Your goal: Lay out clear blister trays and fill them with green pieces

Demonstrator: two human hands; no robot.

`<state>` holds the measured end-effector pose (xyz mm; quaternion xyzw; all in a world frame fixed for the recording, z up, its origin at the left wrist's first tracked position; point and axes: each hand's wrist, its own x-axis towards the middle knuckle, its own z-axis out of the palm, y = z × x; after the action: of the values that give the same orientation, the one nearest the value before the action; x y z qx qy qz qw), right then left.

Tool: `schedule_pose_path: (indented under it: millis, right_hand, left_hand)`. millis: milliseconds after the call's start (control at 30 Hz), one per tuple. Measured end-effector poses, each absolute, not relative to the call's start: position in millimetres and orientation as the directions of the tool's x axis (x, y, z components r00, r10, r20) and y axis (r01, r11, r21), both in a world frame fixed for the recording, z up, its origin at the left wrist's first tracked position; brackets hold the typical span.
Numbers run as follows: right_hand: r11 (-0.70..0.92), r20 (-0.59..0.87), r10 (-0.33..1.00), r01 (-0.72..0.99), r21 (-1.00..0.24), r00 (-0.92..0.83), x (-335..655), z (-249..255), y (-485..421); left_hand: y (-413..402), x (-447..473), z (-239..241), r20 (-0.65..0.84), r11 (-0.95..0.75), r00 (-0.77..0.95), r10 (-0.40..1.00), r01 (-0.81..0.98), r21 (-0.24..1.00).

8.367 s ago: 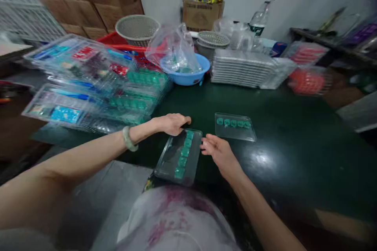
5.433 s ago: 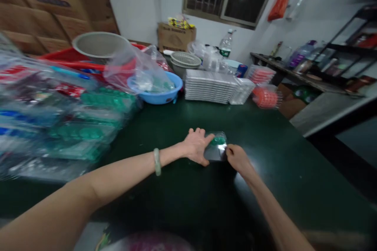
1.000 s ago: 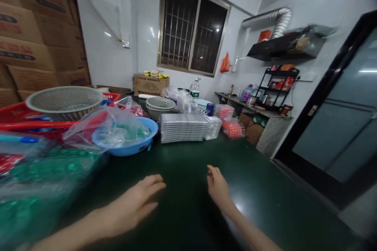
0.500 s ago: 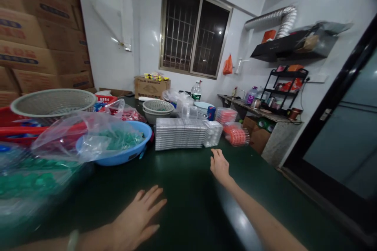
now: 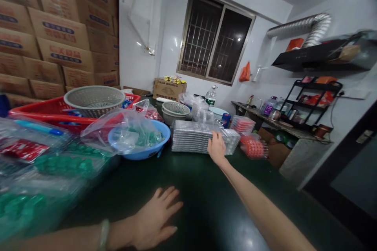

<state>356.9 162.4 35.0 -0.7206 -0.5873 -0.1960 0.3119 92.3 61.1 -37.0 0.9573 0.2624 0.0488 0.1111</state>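
My right hand reaches to the front of a long row of stacked clear plastic trays. Its fingertips overlap the upper edge near the right end of the stack; whether they press on it I cannot tell. The fingers are slightly bent and a little apart, with nothing seen lifted in them. My left hand, a pale bangle at its wrist, is spread palm down over the dark green tabletop, holding nothing.
Clear packs with green pieces cover the table's left side. Behind them are a blue basin with a plastic bag, a red basket and a grey colander. Orange packs sit right of the stack. Cartons rise at left.
The view has swung left, showing more of the cartons and green packs. My right hand has moved forward from just in front of the trays to their upper edge. My left hand remains spread.
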Motion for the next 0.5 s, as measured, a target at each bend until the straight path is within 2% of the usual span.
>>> schedule_pose_path:
  millis: [233, 500]
  right_hand:
    - [-0.303, 0.601, 0.667, 0.897, -0.321, 0.440, 375, 79, 213]
    - [-0.486, 0.360, 0.687, 0.768, -0.417, 0.631, 387, 97, 303]
  left_hand:
    - [66, 86, -51, 0.064, -0.850, 0.871, 0.487, 0.456, 0.265]
    - [66, 87, -50, 0.043, -0.839, 0.871, 0.489, 0.456, 0.298]
